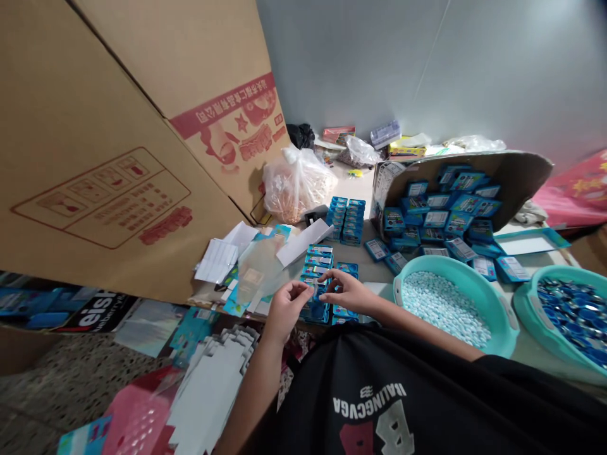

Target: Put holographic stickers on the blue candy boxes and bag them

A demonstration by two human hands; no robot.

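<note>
My left hand (290, 302) is closed in a pinch, thumb against forefinger, at the near end of a row of small blue boxes (318, 260). Curled in from the other side, my right hand (348, 292) has its thumb and fingertips bent together close to the left fingertips. Whatever lies between the fingertips is too small to make out. More blue boxes (348, 268) stand in a second row, partly under my right hand. Just right of my right forearm sits a turquoise basin (506, 321) of small pale blue and white pieces, like candies.
A second turquoise basin (526, 303) holds shiny blue pieces. Behind, a tipped carton (524, 170) spills blue packs. Two rows of boxes (351, 221) stand near a knotted plastic bag (301, 183). Large cardboard cartons (142, 139) wall off the left. Papers (217, 260) lie left.
</note>
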